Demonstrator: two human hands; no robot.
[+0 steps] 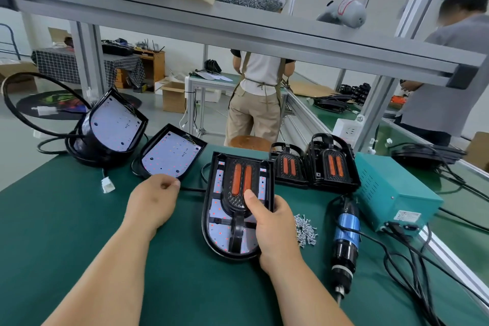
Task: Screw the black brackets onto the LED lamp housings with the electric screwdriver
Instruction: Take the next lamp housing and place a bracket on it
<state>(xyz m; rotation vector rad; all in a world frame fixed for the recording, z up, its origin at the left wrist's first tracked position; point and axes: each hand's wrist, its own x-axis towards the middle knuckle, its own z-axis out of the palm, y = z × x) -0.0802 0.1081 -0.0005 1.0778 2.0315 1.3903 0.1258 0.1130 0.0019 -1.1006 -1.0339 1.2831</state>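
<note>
A black LED lamp housing (pixel 221 233) lies on the green mat in front of me, with a black bracket (pixel 239 201) bearing two orange strips set into it. My right hand (pixel 272 230) grips this housing at its right rim, thumb pressed on the bracket. My left hand (pixel 154 200) rests on the mat to the left with curled fingers, just touching the near tip of a second housing (pixel 172 153); nothing shows inside it. The blue-and-black electric screwdriver (pixel 346 235) lies on the mat to the right, untouched. A pile of small screws (pixel 305 230) lies between it and the housing.
A third housing (pixel 113 127) leans at the far left amid black cables, with a white connector (pixel 108 185) nearby. Spare brackets (pixel 315 167) are stacked behind. A teal power box (pixel 394 188) and its cables occupy the right. Other people work at benches beyond.
</note>
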